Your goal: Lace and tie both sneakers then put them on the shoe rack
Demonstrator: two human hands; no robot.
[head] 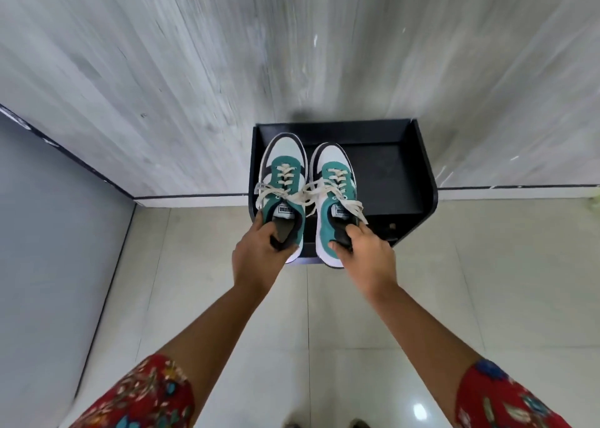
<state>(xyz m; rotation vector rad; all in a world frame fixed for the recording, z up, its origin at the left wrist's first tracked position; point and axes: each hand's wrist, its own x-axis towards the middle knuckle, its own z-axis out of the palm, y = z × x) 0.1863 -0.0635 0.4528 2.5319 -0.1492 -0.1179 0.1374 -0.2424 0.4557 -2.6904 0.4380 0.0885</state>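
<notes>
The left sneaker (283, 187) is gripped at its heel collar by the left hand (259, 252), and the right sneaker (334, 197) likewise by the right hand (363, 249). Both are held toes forward over the top shelf of the black shoe rack (418, 180), just beyond the fingertips, presumably so that they can be set down as a pair. Tied cream laces (292, 193) spill sideways. A tongue label (285, 209) is seen above each hand; its lettering cannot be read with certainty.
</notes>
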